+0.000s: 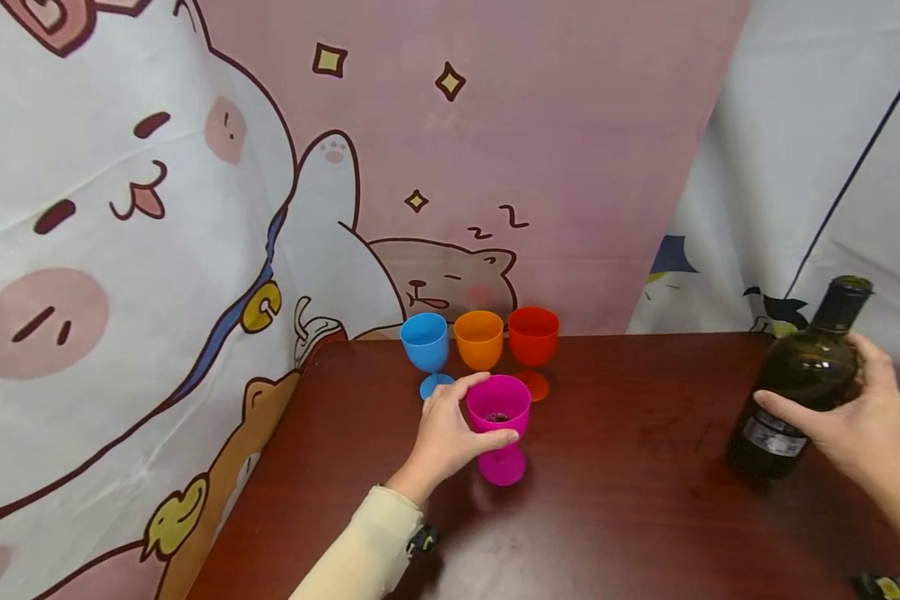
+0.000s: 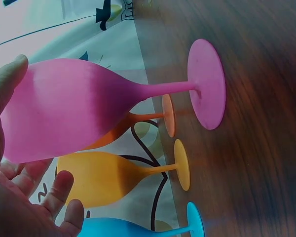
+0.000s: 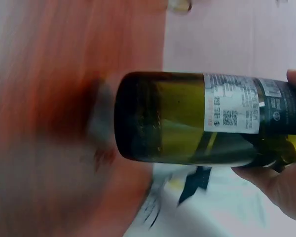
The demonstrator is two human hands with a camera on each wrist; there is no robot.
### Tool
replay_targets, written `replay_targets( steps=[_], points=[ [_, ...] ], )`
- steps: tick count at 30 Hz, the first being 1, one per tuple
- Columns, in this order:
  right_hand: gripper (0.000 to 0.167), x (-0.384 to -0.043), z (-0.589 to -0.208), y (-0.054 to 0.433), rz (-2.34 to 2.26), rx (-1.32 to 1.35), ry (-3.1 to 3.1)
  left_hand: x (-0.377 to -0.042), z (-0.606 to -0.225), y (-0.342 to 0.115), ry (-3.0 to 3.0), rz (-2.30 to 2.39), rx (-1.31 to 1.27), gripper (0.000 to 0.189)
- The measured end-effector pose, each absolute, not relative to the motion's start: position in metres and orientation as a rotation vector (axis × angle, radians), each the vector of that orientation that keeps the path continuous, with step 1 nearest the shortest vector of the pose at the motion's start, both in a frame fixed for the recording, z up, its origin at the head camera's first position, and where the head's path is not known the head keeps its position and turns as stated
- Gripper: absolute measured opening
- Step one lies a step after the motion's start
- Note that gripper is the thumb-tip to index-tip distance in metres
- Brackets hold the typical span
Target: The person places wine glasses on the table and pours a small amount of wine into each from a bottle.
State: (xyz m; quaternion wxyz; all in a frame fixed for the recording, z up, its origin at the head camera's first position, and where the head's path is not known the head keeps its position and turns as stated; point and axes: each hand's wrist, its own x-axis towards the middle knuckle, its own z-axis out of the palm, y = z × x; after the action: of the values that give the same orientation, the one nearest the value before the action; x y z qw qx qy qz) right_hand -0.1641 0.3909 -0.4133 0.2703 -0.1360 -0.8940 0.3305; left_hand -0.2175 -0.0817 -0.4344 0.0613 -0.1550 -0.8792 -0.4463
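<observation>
My left hand holds a magenta goblet by its bowl, thumb on the near side and a finger at the rim. Something dark shows inside that bowl. In the left wrist view the goblet's round foot appears against the wooden tabletop. Over at the right, my right hand grips a dark green wine bottle around its body, and the bottle leans to the right with its open mouth up. A white printed label faces the right wrist camera, and the bottle's bottom shows beside a shadow on the table.
Behind the magenta goblet stand a blue goblet, an orange goblet and a red goblet in a row. They are on the brown wooden table, near its back edge. A cartoon-printed cloth hangs behind and along the left side.
</observation>
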Motion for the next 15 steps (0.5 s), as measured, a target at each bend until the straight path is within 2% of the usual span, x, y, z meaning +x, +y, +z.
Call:
replay_targets(
  steps=[4,9,15],
  points=[
    [0.106,-0.164,-0.43,0.414,0.925,-0.459,-2.227,-0.217,-0.435,-0.083,-2.658,-1.363,-0.462,0.087],
    [0.1,-0.165,-0.443,0.425,0.966,-0.436,-2.081,-0.217,-0.435,-0.083,-2.664,-1.363,-0.46,0.087],
    [0.1,-0.167,-0.445,0.423,0.97,-0.437,-2.087,-0.218,-0.436,-0.083,-2.666,-1.34,-0.465,0.087]
  ],
)
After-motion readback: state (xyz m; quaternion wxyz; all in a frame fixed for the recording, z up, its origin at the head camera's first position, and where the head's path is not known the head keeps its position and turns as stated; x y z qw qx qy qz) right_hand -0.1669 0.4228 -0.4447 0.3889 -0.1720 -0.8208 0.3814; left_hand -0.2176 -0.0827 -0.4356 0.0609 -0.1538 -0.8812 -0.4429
